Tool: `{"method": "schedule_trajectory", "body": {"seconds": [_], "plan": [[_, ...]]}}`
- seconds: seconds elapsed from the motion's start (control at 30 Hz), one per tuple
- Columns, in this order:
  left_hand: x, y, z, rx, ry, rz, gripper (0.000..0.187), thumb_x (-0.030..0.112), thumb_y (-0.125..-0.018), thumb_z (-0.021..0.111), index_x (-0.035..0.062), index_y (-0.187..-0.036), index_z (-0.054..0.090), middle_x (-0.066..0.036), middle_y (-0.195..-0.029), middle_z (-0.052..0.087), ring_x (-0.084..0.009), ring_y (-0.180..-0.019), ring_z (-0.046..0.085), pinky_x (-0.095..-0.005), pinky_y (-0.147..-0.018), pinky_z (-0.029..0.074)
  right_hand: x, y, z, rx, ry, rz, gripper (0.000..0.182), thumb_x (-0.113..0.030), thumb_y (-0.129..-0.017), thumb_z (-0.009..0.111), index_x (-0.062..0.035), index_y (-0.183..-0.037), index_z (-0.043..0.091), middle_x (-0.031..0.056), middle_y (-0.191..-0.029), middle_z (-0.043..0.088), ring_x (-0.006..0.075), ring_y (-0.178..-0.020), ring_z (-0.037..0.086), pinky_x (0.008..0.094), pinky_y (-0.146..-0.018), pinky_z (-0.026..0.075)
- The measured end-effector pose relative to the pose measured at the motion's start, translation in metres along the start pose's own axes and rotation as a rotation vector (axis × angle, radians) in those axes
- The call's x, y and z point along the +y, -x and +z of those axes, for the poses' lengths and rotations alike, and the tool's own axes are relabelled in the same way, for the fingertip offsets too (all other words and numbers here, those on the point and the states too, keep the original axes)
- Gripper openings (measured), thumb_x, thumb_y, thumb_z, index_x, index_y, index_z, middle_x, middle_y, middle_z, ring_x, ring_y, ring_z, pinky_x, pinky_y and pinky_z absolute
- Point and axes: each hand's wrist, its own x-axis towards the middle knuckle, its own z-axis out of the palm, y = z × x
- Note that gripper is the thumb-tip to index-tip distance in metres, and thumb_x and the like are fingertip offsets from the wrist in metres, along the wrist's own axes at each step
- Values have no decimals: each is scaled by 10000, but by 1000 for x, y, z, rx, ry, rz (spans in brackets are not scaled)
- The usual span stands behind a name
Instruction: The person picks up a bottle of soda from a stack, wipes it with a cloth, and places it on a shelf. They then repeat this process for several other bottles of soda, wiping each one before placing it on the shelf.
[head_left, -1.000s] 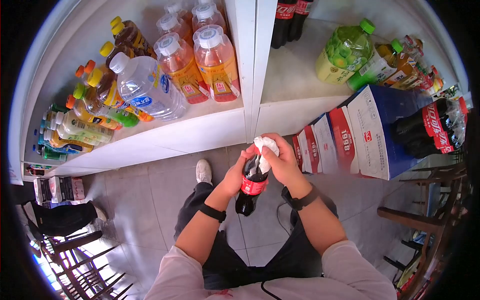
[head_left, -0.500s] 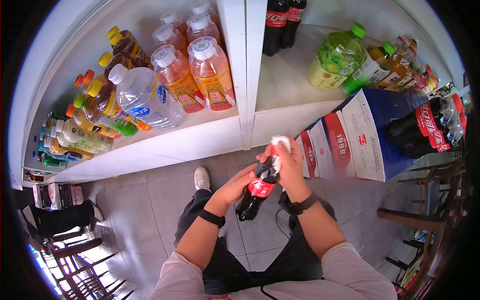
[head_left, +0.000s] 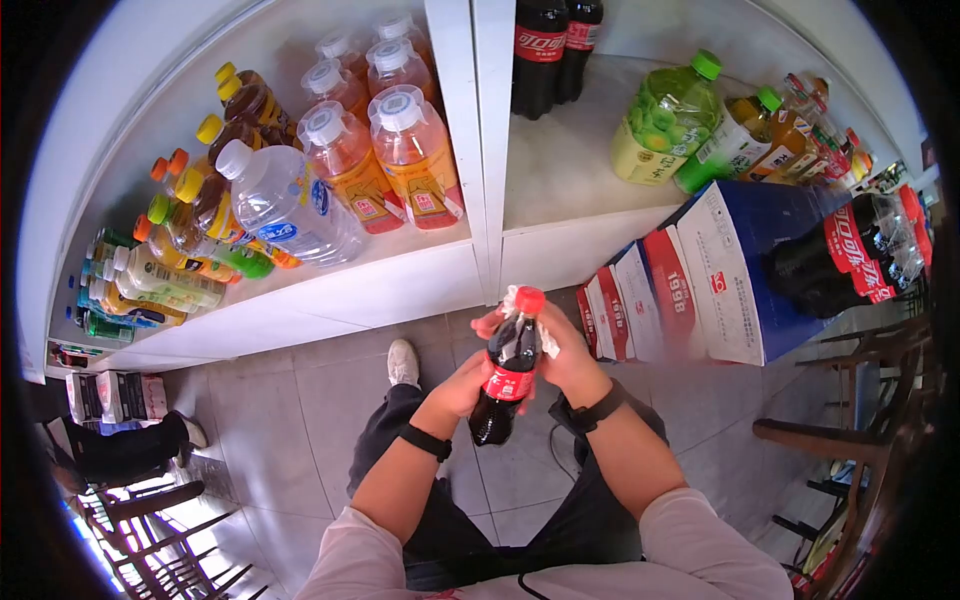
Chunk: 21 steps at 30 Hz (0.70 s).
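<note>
One cola bottle (head_left: 510, 372) was held upright over the grey tiled floor (head_left: 320, 400), its red cap (head_left: 530, 299) uppermost. Its red label (head_left: 511, 385) was clasped by the curled left hand (head_left: 465, 386), while a crumpled white tissue (head_left: 549, 344) was held near the neck (head_left: 519, 325) by the bent right hand (head_left: 570, 352). On the shelf (head_left: 420, 239) beyond, orange-labelled bottles (head_left: 421, 165) were ranged beside a large clear bottle (head_left: 300, 208).

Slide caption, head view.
Left hand and right hand around a red-capped dark plastic cola bottle, crumpled white wipe at its neck.
</note>
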Motion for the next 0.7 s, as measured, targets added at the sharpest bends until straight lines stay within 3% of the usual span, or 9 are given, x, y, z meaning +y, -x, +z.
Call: {"method": "schedule_trajectory", "body": {"seconds": [0.07,0.2,0.23,0.33,0.43,0.47,0.53,0.6,0.7], "plan": [[3,1,1,-6,-6,14,875,771,-775,604,23,-1223,528,-177,-936,668,-251,-731,668,-346,-649,543,-4,3,8,-17,-3,39,512,-431,-951,511,43,-1112,614,210,-1117,670,328,-1087,648,462,-1040,457],[2,2,-1,-9,-27,27,891,789,-743,614,35,-1211,533,-185,-944,669,-256,-742,675,-351,-655,547,9,0,1,-21,117,32,565,-480,-950,491,19,-1190,603,188,-1215,645,264,-1134,627,411,-1019,460],[4,1,0,-4,-29,24,894,791,-737,619,36,-1209,534,-185,-943,670,-258,-743,676,-355,-658,547,10,3,-2,-31,88,41,535,-441,-968,483,19,-1213,603,158,-1236,642,235,-1133,625,366,-994,471],[7,2,1,20,-48,23,903,794,-723,630,38,-1207,535,-183,-940,672,-262,-746,676,-366,-667,548,0,5,-2,-63,190,28,463,-358,-988,488,21,-1229,598,130,-1212,653,214,-1102,634,344,-956,490],[8,1,-2,69,-105,35,909,792,-721,634,30,-1206,538,-175,-933,674,-262,-750,676,-370,-678,550,-2,4,-1,70,26,44,377,-244,-985,525,14,-1254,584,126,-1194,659,193,-1080,637,345,-942,496],[10,0,-2,96,-125,34,908,790,-723,634,25,-1203,541,-170,-928,674,-261,-753,676,-370,-682,551,1,2,-2,163,25,27,341,-235,-978,567,13,-1205,626,80,-1116,675,124,-1015,632,281,-893,487],[6,-2,-6,171,-128,74,892,790,-755,596,13,-1191,548,-162,-945,669,-254,-777,672,-370,-701,557,0,1,6,294,-11,-216,284,-155,-961,603,6,-1195,608,61,-1099,666,121,-998,622,280,-886,485],[4,-4,-8,215,-48,108,817,719,-804,622,-17,-1154,565,-134,-946,665,-230,-799,675,-359,-735,558,-1,2,3,275,78,-302,253,-106,-945,620,3,-1172,599,52,-1085,658,118,-988,613,281,-883,482],[0,-5,-12,208,-39,143,826,752,-833,528,17,-1210,540,-124,-978,657,-238,-809,669,-369,-721,559,-4,5,9,217,247,-377,202,-6,-889,660,-5,-1077,587,38,-1028,616,110,-970,577,276,-864,464]]}}
